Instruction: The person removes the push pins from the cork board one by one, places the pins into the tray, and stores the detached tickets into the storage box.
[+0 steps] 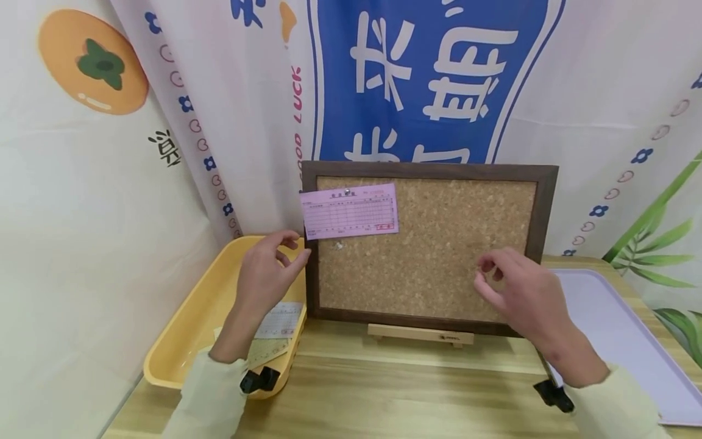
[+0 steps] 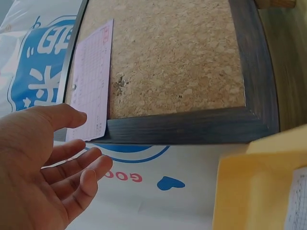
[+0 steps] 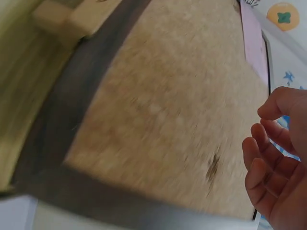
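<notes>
A pink printed form slip (image 1: 351, 213) hangs at the upper left of a cork board (image 1: 428, 256) with a dark wooden frame. A small pin (image 1: 347, 192) sits at the slip's top edge. The slip overlaps the left side of the frame. My left hand (image 1: 269, 268) is beside that side, below the slip, fingers loosely bent and apart with nothing between them. In the left wrist view its thumb overlaps the slip's end. Over the lower right of the cork is my right hand (image 1: 521, 292), fingers bent loosely; the right wrist view shows a gap between thumb and fingers.
A yellow basket (image 1: 186, 329) at left holds several paper slips (image 1: 280, 320). On the right lies a pale lilac tray (image 1: 609, 329). The board stands on a small wooden stand (image 1: 419, 335) on the wood-grain table (image 1: 395, 390), before a printed curtain (image 1: 576, 110).
</notes>
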Action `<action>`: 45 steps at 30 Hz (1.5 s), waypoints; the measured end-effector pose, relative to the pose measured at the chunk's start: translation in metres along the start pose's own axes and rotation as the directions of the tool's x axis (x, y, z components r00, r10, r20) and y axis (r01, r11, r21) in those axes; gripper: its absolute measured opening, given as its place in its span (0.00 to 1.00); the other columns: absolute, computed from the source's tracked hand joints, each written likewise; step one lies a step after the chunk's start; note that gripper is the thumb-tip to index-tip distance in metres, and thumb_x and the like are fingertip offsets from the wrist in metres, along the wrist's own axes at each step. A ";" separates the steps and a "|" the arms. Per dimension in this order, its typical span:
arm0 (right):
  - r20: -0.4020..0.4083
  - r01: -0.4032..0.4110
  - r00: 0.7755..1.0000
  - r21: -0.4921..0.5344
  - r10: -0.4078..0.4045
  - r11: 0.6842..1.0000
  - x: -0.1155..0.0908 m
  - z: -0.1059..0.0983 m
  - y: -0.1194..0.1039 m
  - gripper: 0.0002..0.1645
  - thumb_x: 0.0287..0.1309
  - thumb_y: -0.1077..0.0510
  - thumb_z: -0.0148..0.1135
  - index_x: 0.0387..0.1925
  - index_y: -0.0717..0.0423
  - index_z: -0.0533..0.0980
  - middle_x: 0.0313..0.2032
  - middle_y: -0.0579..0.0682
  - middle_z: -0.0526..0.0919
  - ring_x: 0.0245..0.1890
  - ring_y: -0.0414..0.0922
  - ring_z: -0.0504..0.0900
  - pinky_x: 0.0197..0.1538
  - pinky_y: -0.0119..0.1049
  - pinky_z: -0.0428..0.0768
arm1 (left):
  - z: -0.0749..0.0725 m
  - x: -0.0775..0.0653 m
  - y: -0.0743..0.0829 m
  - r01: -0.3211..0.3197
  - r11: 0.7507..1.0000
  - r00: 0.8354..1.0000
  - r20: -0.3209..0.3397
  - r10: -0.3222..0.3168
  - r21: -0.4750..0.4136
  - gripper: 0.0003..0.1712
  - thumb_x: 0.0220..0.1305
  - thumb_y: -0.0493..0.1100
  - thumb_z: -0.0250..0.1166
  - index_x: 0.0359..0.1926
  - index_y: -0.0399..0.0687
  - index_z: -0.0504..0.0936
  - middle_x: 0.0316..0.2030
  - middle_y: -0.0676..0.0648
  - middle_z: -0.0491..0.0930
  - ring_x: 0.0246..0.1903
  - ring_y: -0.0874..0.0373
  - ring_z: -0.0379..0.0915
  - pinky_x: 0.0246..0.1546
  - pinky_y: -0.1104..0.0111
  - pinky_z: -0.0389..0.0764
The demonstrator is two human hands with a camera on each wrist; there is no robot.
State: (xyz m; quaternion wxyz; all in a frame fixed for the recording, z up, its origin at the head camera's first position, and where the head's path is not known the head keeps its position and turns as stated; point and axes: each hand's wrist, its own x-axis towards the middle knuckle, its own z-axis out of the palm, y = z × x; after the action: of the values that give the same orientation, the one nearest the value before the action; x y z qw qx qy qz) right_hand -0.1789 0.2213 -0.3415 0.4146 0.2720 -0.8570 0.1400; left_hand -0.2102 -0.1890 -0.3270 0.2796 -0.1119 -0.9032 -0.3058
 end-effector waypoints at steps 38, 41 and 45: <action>0.125 -0.097 0.989 0.163 0.077 0.982 0.131 0.072 -0.072 0.10 0.66 0.56 0.64 0.43 0.59 0.82 0.36 0.49 0.84 0.30 0.42 0.78 0.30 0.33 0.77 | 0.031 0.042 0.001 0.121 0.963 0.978 -0.135 -0.157 -0.239 0.19 0.67 0.50 0.72 0.48 0.39 0.81 0.34 0.43 0.82 0.32 0.51 0.78 0.33 0.62 0.78; 0.131 -0.098 0.989 0.175 0.075 0.980 0.137 0.076 -0.073 0.10 0.67 0.56 0.63 0.44 0.59 0.82 0.37 0.50 0.84 0.31 0.42 0.79 0.33 0.35 0.79 | 0.030 0.044 0.000 0.123 0.963 0.978 -0.137 -0.158 -0.238 0.18 0.67 0.49 0.72 0.46 0.39 0.81 0.33 0.43 0.82 0.32 0.51 0.78 0.34 0.62 0.78; 0.151 -0.099 0.986 0.167 0.074 0.981 0.146 0.079 -0.075 0.11 0.68 0.56 0.62 0.45 0.59 0.82 0.39 0.50 0.84 0.31 0.43 0.79 0.34 0.35 0.79 | 0.029 0.047 -0.002 0.122 0.964 0.977 -0.140 -0.158 -0.237 0.18 0.67 0.50 0.72 0.44 0.38 0.82 0.33 0.42 0.83 0.32 0.50 0.78 0.35 0.62 0.79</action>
State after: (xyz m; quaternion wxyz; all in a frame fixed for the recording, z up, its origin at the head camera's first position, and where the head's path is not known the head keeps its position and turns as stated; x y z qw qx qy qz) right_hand -0.2593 0.0722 -0.2745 0.3198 0.2789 -0.8802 0.2123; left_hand -0.2619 -0.1714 -0.3202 0.3133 -0.0542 -0.8429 -0.4340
